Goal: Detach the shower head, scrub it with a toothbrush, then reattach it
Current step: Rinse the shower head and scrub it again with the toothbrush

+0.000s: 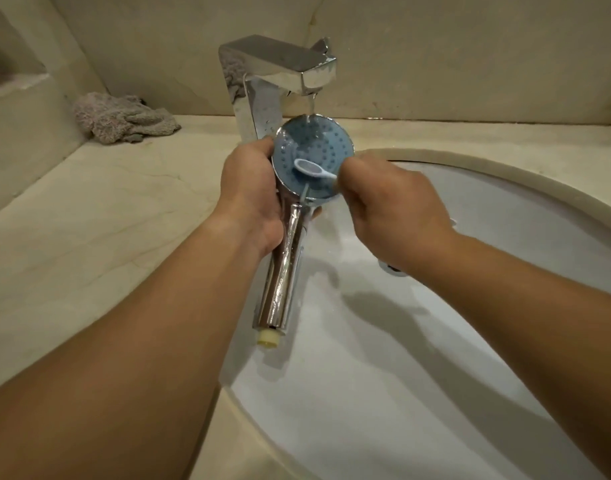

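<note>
Head view: the shower head (299, 188) sits at the centre of the frame, detached, held over the left edge of the basin. Its round blue face, dotted with nozzles, tilts up toward the camera, ringed by a chrome rim; a chrome handle runs down and slightly left from it and ends in a pale yellow threaded fitting at the lower middle of the frame. A thin stream of water falls from the spout of the chrome faucet (280, 69) at the upper centre onto the top of the blue face. The white toothbrush (312, 169) lies across the lower part of that face, its oval head pointing left and touching the blue surface. The left hand (250, 199) comes in from the lower left and grips the shower head where the face meets the handle, fingers curled behind it and the thumb along the left rim. The right hand (390, 209) comes in from the right, its fingers clenched around the toothbrush handle, which is hidden inside the fist. The white sink (487, 209) fills the right and lower part of the frame; its chrome drain is partly hidden under the right wrist. A beige stone countertop (89, 209) surrounds it, and a crumpled grey-pink cloth (124, 119) lies on it at the upper left, near the wall.
</note>
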Available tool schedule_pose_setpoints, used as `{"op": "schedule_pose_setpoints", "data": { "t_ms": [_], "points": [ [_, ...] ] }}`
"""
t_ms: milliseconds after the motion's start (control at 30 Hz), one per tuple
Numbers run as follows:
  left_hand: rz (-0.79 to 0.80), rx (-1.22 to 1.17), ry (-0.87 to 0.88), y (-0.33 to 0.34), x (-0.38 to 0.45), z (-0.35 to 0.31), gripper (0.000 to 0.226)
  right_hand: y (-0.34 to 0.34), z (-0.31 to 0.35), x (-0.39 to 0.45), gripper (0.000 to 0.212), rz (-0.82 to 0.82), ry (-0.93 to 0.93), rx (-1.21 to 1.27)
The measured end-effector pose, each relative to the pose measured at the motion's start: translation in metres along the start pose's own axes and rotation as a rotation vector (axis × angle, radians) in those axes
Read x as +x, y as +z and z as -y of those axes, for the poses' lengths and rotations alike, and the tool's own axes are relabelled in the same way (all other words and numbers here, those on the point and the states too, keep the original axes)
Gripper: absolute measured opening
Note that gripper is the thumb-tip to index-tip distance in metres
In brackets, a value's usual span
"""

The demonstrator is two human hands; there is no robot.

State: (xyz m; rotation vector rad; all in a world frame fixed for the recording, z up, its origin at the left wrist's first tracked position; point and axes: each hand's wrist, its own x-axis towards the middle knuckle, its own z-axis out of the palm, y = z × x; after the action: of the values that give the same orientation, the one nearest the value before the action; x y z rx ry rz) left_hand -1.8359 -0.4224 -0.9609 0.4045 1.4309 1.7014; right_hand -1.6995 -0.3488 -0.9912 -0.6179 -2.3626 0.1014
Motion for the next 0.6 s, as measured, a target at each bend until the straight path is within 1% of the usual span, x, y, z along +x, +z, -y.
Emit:
{"op": "schedule_pose_setpoints", "data": {
  "t_ms": [33,100,133,200,233,267,333,367,467,533,600],
  "points": [
    [-0.007,-0.014,-0.002,-0.001,0.001,0.001,0.047,-0.001,-0.001,0.002,0.008,-0.009,0.055,0.008],
    [-0.026,-0.040,-0.004,-0.002,0.003,0.001,0.050,-0.003,-0.009,0.009,0.011,-0.061,0.232,0.064],
    [-0.036,-0.044,-0.001,-0.003,0.005,0.001,0.051,-0.003,-0.010,0.008,0.012,-0.067,0.226,0.069],
    [-0.052,-0.036,0.012,-0.005,0.007,0.001,0.051,0.000,-0.006,0.000,0.011,-0.033,0.057,0.043],
    [-0.066,-0.036,0.015,-0.005,0.007,0.001,0.049,0.002,-0.006,-0.002,0.011,-0.024,0.013,0.046],
    [-0.077,-0.046,0.018,-0.005,0.007,0.001,0.049,0.002,-0.008,-0.002,0.012,-0.038,0.047,0.051],
    [-0.082,-0.079,0.024,-0.006,0.009,0.001,0.050,0.001,-0.014,0.002,0.015,-0.086,0.178,0.092],
    [-0.082,-0.091,0.021,-0.006,0.010,0.001,0.051,0.001,-0.015,0.001,0.015,-0.091,0.182,0.103],
    [-0.099,-0.108,0.013,-0.008,0.013,0.001,0.051,0.009,-0.002,-0.013,0.015,-0.056,-0.031,0.064],
    [-0.092,-0.122,0.007,-0.007,0.012,0.000,0.050,0.013,-0.001,-0.014,0.014,-0.060,-0.046,0.062],
    [-0.090,-0.110,0.007,-0.006,0.010,0.000,0.050,0.013,-0.007,-0.007,0.013,-0.100,0.014,0.055]
  ]
}}
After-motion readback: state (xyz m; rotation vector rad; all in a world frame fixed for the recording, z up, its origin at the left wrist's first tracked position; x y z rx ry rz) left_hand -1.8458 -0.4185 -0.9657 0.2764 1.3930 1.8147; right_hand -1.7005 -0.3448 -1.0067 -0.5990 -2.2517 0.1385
